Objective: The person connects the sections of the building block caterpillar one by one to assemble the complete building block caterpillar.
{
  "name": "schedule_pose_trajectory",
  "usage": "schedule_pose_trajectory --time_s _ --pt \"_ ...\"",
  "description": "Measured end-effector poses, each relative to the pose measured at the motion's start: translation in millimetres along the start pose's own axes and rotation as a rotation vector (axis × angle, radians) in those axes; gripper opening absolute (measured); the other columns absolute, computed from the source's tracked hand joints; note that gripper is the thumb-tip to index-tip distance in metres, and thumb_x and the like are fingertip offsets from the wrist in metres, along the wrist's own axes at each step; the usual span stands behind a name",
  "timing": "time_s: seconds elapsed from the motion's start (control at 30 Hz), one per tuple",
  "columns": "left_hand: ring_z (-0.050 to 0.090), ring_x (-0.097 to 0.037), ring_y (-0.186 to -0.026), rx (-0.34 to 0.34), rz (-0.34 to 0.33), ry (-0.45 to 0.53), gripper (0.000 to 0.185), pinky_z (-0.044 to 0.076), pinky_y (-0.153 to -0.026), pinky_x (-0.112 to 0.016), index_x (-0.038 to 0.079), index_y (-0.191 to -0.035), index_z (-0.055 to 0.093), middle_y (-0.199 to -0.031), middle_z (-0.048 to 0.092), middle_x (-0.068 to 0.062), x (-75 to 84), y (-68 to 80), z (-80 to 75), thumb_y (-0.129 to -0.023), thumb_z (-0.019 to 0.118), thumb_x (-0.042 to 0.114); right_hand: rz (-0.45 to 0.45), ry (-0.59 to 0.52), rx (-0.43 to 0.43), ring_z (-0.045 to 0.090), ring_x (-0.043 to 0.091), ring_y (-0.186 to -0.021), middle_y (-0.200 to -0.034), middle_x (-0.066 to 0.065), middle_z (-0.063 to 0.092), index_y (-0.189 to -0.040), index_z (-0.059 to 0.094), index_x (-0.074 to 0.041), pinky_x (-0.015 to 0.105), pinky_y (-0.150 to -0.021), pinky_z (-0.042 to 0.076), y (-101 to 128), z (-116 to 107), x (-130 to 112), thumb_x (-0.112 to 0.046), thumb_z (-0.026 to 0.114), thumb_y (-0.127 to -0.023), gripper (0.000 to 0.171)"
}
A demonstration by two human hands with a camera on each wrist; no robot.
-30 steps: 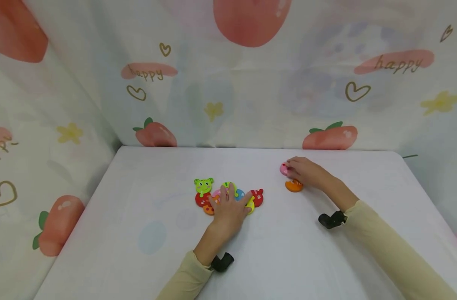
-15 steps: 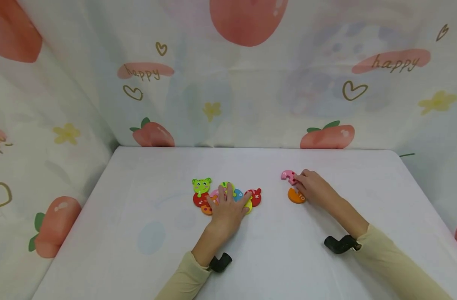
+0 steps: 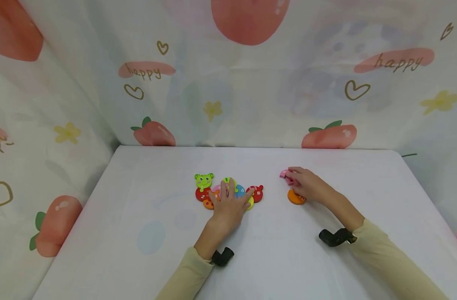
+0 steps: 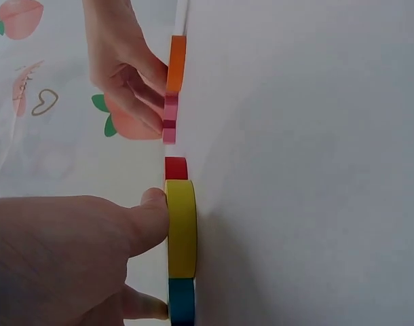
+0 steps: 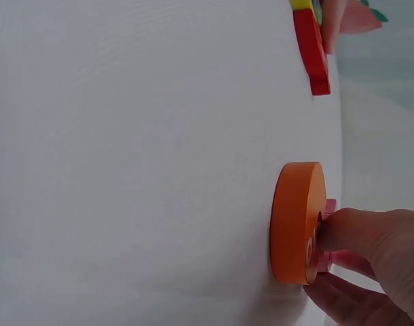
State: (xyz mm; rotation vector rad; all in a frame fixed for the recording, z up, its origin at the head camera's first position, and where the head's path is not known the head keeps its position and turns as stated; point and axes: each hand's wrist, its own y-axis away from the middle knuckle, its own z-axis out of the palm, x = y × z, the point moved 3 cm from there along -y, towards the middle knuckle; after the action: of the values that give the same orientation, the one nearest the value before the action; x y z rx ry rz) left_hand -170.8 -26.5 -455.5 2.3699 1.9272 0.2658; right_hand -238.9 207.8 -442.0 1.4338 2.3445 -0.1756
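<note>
My left hand lies with spread fingers over a row of joined, numbered puzzle pieces shaped like a caterpillar. A green smiling head tops its left end, above a red piece marked 2. At the right end is a red piece marked 8. The left thumb touches the yellow piece. My right hand pinches a pink puzzle piece, partly hidden beneath the fingers. An orange half-round piece lies against the pink one, close to the right thumb.
The pieces lie on a white-covered table. Behind it hangs a printed cloth with fruit and hearts. A black wrist camera sits at the left cuff, another black camera at the right.
My right hand has come nearer the front, and the pink and orange pieces have shifted; the fingers now cover more of the pink one. My left hand and the caterpillar have slid slightly away.
</note>
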Motion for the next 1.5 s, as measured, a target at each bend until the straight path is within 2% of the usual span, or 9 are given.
schedule_pose_trajectory --time_s 0.03,0.13,0.27,0.4,0.6,0.73,1.0,1.23,1.5 --pt "0.013 -0.041 -0.141 0.001 -0.002 0.003 0.054 0.022 -0.100 -0.071 0.047 -0.140 0.024 -0.153 0.016 -0.015 0.2 -2.3 -0.2 -0.092 0.046 0.045 -0.005 0.006 0.005 0.044 0.042 -0.121 -0.135 0.024 0.045 -0.127 0.052 0.002 0.051 -0.093 0.045 -1 -1 0 -0.008 0.064 -0.084 0.046" --pt "0.012 -0.041 -0.141 -0.001 -0.003 0.013 0.054 0.021 -0.101 -0.071 0.047 -0.141 0.023 -0.153 0.016 -0.016 1.2 -9.8 -0.5 -0.092 0.046 0.044 -0.001 -0.004 0.010 0.055 0.034 -0.102 -0.114 0.019 0.060 -0.120 0.056 0.001 0.043 -0.085 0.052 -4 0 1 -0.011 0.067 -0.082 0.041" --pt "0.011 -0.041 -0.141 -0.016 -0.008 0.027 0.054 0.020 -0.101 -0.071 0.047 -0.141 0.023 -0.154 0.014 -0.015 1.5 -19.0 0.9 -0.092 0.045 0.045 0.026 -0.043 0.019 0.053 0.023 -0.088 -0.099 0.013 0.063 -0.119 0.055 0.001 0.039 -0.080 0.053 -7 6 6 -0.016 0.067 -0.083 0.041" --pt "0.010 -0.040 -0.142 -0.025 -0.024 0.039 0.054 0.018 -0.102 -0.071 0.048 -0.141 0.022 -0.154 0.014 -0.015 -0.2 -25.0 1.5 -0.092 0.045 0.046 0.040 -0.078 0.039 0.052 0.028 -0.104 -0.119 0.017 0.059 -0.126 0.051 0.000 0.048 -0.091 0.049 -10 14 9 -0.018 0.065 -0.084 0.047" --pt "0.009 -0.039 -0.142 -0.023 -0.044 0.040 0.054 0.015 -0.103 -0.071 0.049 -0.140 0.022 -0.155 0.013 -0.013 -2.1 -26.2 1.4 -0.092 0.045 0.047 -0.030 -0.158 0.153 0.049 0.033 -0.117 -0.129 0.015 0.054 -0.128 0.052 -0.008 0.051 -0.093 0.046 -16 21 -9 -0.018 0.064 -0.085 0.046" --pt "0.008 -0.039 -0.142 -0.017 -0.041 0.024 0.052 0.015 -0.103 -0.071 0.049 -0.140 0.021 -0.155 0.012 -0.013 -1.2 -27.5 0.1 -0.093 0.043 0.045 -0.075 -0.154 0.197 0.047 0.033 -0.121 -0.133 0.013 0.052 -0.130 0.052 -0.012 0.051 -0.095 0.045 -22 27 -24 -0.019 0.063 -0.085 0.047" --pt "0.007 -0.040 -0.142 -0.019 -0.039 0.012 0.052 0.015 -0.102 -0.072 0.049 -0.141 0.020 -0.155 0.010 -0.013 1.1 -29.3 0.3 -0.093 0.042 0.045 -0.065 -0.100 0.179 0.045 0.033 -0.121 -0.134 0.013 0.049 -0.131 0.052 -0.013 0.051 -0.096 0.044 -28 29 -41 -0.019 0.062 -0.086 0.047" --pt "0.009 -0.040 -0.142 -0.014 -0.034 -0.002 0.052 0.017 -0.102 -0.072 0.048 -0.141 0.021 -0.155 0.012 -0.013 1.7 -29.9 -2.3 -0.094 0.042 0.045 -0.052 -0.064 0.159 0.045 0.030 -0.120 -0.135 0.011 0.049 -0.131 0.052 -0.014 0.047 -0.093 0.047 -32 28 -43 -0.019 0.064 -0.085 0.048" --pt "0.010 -0.039 -0.142 -0.003 -0.039 -0.001 0.052 0.018 -0.103 -0.070 0.048 -0.140 0.022 -0.155 0.013 -0.013 2.5 -30.3 -5.4 -0.093 0.043 0.045 -0.086 -0.035 0.151 0.046 0.030 -0.119 -0.135 0.011 0.050 -0.130 0.053 -0.014 0.045 -0.092 0.048 -36 27 -43 -0.017 0.063 -0.084 0.047"
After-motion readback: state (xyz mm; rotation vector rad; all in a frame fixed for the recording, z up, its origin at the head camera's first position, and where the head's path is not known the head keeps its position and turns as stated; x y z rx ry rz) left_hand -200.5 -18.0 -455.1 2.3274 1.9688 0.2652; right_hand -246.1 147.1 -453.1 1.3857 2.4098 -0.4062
